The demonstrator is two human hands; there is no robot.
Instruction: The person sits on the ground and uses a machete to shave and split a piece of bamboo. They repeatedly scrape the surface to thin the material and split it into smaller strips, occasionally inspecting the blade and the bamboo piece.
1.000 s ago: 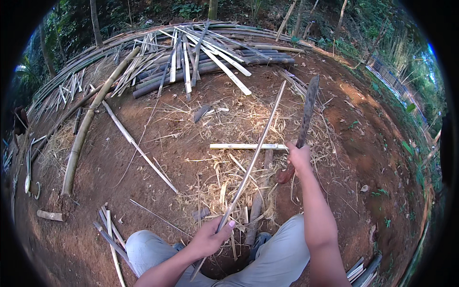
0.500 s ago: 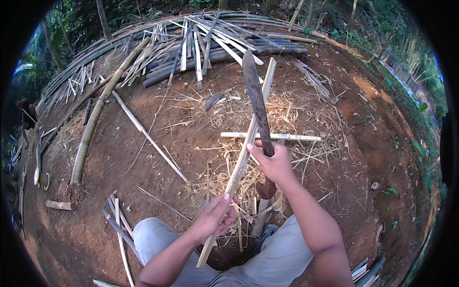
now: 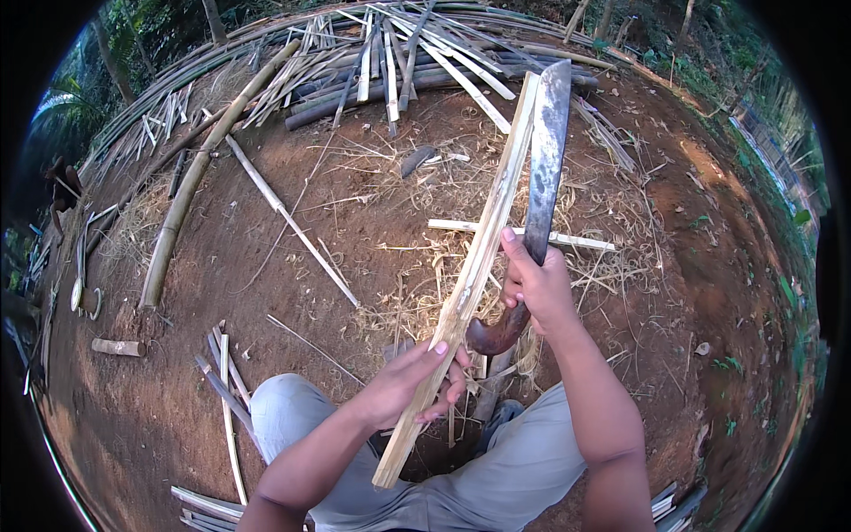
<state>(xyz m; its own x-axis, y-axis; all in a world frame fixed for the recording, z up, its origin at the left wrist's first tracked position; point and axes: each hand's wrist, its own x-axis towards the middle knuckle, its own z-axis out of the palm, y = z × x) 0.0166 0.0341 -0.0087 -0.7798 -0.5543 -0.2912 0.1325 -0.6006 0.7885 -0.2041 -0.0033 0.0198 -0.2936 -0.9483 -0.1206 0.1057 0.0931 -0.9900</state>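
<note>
A long, pale split-bamboo slat (image 3: 472,284) slants up and away in front of me. My left hand (image 3: 409,383) grips it near its lower end, thumb on top and fingers curled beneath. In my right hand (image 3: 539,285) is a machete (image 3: 547,151) with a curved brown wooden handle, its broad mottled blade pointing up and away. The blade stands just right of the slat's upper part; whether they touch, I cannot tell. My right thumb lies close to the slat's edge. Another pale slat (image 3: 585,240) lies crosswise on the ground beyond my right hand.
Curly bamboo shavings (image 3: 417,306) litter the brown soil. Bamboo poles and split strips (image 3: 355,102) are heaped at the far side. A long pole (image 3: 182,195) and a thinner stick (image 3: 279,208) lie to the left. More strips (image 3: 229,417) rest beside my left knee.
The machete has turned in my right hand, so its broad face shows, and its handle end now points left. The slat has rolled to show a wider face. My view has shifted slightly.
</note>
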